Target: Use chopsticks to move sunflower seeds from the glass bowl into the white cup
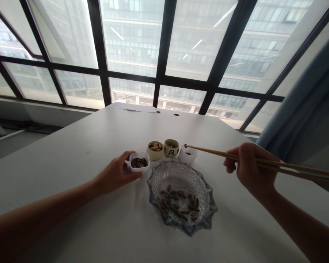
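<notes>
My left hand (pixel 116 174) is wrapped round a small white square cup (pixel 139 162) full of striped sunflower seeds. My right hand (pixel 249 168) grips a pair of long wooden chopsticks (pixel 208 150); their tips hover over a small white cup (pixel 188 154) at the right end of the row. Between my hands lies a cut-glass dish (pixel 181 197) with several sunflower seeds in its near part.
A beige cup of peanuts (pixel 155 150) and a second beige cup (pixel 171 147) with a dark character on it stand behind the dish. All sit on a white table (pixel 71 153). Large windows rise behind, and a blue curtain (pixel 304 109) hangs at right.
</notes>
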`<state>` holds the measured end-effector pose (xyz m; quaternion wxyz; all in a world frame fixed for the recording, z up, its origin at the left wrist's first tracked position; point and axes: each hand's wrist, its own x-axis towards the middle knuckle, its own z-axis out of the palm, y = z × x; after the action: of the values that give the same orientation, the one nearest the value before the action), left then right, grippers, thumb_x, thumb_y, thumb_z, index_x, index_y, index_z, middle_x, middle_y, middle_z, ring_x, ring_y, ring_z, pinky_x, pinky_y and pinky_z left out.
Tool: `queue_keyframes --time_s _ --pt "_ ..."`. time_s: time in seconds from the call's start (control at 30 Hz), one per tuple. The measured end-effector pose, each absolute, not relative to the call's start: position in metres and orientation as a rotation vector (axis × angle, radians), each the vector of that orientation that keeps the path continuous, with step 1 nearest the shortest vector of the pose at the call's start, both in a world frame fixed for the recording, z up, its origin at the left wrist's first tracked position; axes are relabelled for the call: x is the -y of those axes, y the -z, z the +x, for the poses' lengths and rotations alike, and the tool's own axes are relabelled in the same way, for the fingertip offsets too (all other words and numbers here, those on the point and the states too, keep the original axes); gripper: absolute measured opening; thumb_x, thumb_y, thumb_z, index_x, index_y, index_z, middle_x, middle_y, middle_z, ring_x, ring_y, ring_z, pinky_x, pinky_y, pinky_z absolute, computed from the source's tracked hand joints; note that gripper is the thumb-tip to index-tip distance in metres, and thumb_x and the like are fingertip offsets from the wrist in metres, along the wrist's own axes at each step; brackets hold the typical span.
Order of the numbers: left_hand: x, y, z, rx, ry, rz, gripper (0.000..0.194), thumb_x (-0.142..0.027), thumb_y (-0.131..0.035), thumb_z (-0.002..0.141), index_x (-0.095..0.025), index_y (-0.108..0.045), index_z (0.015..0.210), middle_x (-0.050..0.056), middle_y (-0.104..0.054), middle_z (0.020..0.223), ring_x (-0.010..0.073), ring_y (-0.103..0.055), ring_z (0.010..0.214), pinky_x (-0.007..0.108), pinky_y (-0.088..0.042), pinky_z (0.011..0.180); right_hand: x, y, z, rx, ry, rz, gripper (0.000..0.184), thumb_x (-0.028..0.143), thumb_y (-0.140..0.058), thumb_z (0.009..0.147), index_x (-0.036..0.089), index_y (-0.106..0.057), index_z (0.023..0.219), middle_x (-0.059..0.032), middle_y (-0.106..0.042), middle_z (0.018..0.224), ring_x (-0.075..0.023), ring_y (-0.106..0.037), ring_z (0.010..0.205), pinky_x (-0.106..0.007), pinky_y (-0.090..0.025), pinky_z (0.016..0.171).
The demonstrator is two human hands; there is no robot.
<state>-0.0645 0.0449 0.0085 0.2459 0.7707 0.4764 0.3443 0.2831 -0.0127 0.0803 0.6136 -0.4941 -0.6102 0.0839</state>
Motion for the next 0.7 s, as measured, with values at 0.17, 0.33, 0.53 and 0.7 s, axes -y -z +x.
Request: queue_keyframes --time_s 0.17,0.33,0.53,0.7 --pt "-0.044 -0.008 -0.065 -1.299 -0.944 2.101 0.068 -0.055 -0.073 0.072 -0.016 -0.054 0.125 0.009 -0.074 0.102 0.0207 -0.069 0.077 0.031 -0.057 0.069 0.001 -0.075 0.295 1.505 -0.084 -1.21 0.045 0.061 -0.059 0.091 0.021 -0.064 0.071 -0.0034 -0.063 0.054 -0.0144 -0.057 0.042 -0.027 -0.047 0.042" --pt "-0.045 -0.008 -0.065 -1.303 -0.93 2.115 0.067 -0.054 -0.072 0.073 -0.017 -0.053 0.125 0.01 -0.074 0.103 0.0211 -0.07 0.078 0.032 -0.057 0.071 -0.007 -0.071 0.299 1.63 -0.16 -1.344 0.05 0.063 -0.06 0.09 0.017 -0.066 0.071 -0.0055 -0.067 0.057 -0.0142 -0.061 0.047 -0.024 -0.049 0.044" --pt "-0.046 -0.008 -0.066 -1.312 -0.93 2.111 0.069 -0.054 -0.073 0.072 -0.017 -0.054 0.126 0.01 -0.074 0.104 0.0226 -0.07 0.081 0.033 -0.058 0.073 -0.004 -0.083 0.302 1.463 -0.239 -1.176 0.046 0.062 -0.064 0.087 0.018 -0.068 0.071 -0.0036 -0.065 0.055 -0.0134 -0.058 0.042 -0.024 -0.047 0.04" --pt "-0.046 -0.009 -0.066 -1.308 -0.92 2.098 0.07 -0.055 -0.073 0.071 -0.017 -0.054 0.127 0.011 -0.073 0.105 0.0231 -0.071 0.082 0.033 -0.058 0.072 0.011 -0.101 0.297 1.757 -0.721 -1.132 0.054 0.067 -0.064 0.084 0.018 -0.066 0.061 -0.0027 -0.058 0.043 -0.0129 -0.052 0.032 -0.023 -0.04 0.031"
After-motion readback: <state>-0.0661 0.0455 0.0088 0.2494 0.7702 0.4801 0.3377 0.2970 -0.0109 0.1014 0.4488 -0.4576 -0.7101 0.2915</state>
